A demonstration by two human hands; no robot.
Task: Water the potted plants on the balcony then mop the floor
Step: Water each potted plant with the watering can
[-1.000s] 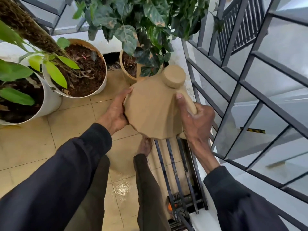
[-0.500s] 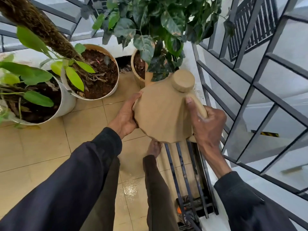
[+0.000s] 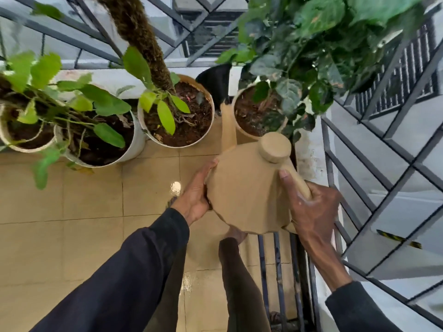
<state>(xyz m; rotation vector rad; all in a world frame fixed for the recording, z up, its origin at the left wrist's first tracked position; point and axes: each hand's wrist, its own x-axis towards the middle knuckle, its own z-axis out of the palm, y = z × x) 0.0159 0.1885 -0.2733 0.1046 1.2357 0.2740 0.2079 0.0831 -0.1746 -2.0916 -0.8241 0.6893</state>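
Note:
I hold a tan watering can (image 3: pixel 247 188) in front of me over the tiled floor. My right hand (image 3: pixel 311 209) grips its handle at the right. My left hand (image 3: pixel 195 192) rests flat against the can's left side. The can's spout (image 3: pixel 227 125) points away, up beside the tan pot (image 3: pixel 239 133) with dark green leaves. Left of that stands a white pot (image 3: pixel 208 125) with a rough brown stem, then a white pot (image 3: pixel 134 144) with light green leaves, and another pot (image 3: pixel 14 147) at the left edge.
Grey metal railing (image 3: pixel 393 149) runs along the right and the back. A dark metal grate (image 3: pixel 278 271) lies on the floor under the can. The beige tiles (image 3: pixel 72 212) are wet in spots. My legs stand below the can.
The view has swung left and back, so more pots show at the left. The can's spout now shows beside the tan pot. Both hands keep their hold.

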